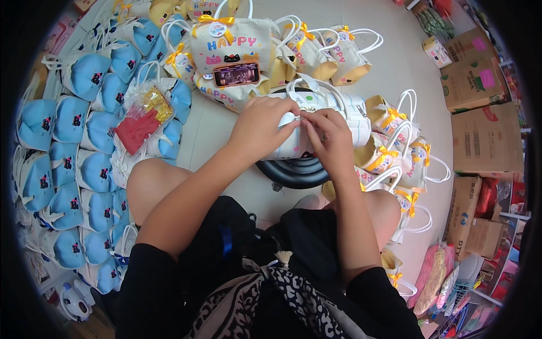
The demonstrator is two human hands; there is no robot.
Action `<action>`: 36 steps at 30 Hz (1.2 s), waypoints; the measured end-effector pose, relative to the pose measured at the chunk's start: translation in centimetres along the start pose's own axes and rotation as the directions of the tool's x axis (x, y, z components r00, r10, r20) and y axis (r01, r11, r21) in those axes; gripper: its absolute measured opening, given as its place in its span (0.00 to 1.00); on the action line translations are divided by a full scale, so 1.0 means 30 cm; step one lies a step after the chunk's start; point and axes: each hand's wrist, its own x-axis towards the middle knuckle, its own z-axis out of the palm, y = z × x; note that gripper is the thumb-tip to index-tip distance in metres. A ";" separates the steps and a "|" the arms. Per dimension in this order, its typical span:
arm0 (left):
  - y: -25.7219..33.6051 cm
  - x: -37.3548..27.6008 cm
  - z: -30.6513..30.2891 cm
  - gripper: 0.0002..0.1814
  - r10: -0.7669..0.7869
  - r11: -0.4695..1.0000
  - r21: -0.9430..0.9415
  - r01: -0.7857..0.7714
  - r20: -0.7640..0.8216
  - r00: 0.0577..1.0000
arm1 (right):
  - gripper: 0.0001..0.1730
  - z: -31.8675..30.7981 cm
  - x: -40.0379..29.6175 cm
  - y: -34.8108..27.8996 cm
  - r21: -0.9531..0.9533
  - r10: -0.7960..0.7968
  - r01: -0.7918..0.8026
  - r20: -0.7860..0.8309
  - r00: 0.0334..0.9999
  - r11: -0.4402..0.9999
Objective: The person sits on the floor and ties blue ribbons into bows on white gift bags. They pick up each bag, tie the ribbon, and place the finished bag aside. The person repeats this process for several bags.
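A white patterned handbag (358, 112) with white handles lies across a round black stool (292, 173) between my knees. My left hand (264, 127) reaches over the bag, thumb and forefinger pinching a small white strip (288, 119) at its top. My right hand (328, 133) meets it from the right, its fingertips closed on the same spot. What exactly lies between the fingertips is too small and covered to make out. A pale tag or ribbon end (311, 82) sticks up by the handles.
Blue-bottomed bags (91, 76) stand stacked at the left, with a clear pack of red and gold ribbons (142, 123) on them. A phone (236, 74) leans on white bags with yellow bows (230, 44) ahead. More bowed bags (391, 118) and cardboard boxes (485, 137) line the right.
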 end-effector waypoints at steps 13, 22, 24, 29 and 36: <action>-0.024 0.005 0.005 0.08 -0.071 0.988 -0.142 0.065 -0.034 0.997 | 0.06 0.026 0.012 0.023 -0.067 -0.042 0.041 -0.009 0.999 0.997; 0.006 -0.004 -0.008 0.06 -0.014 0.998 0.057 0.021 -0.117 0.993 | 0.05 0.042 0.012 0.033 -0.045 -0.073 0.071 -0.052 0.996 0.996; 0.008 -0.006 -0.005 0.05 0.028 0.995 0.098 -0.018 -0.099 0.995 | 0.05 0.046 0.012 0.033 -0.034 -0.070 0.069 -0.043 0.997 0.997; 0.008 -0.017 0.014 0.05 0.072 0.991 0.123 -0.060 -0.094 0.993 | 0.05 0.047 0.014 0.033 -0.023 -0.054 0.053 -0.037 0.998 0.998; -0.012 -0.013 0.007 0.07 0.094 0.989 0.127 -0.076 -0.147 0.985 | 0.05 0.038 0.015 0.031 0.020 -0.013 0.013 -0.013 1.000 1.000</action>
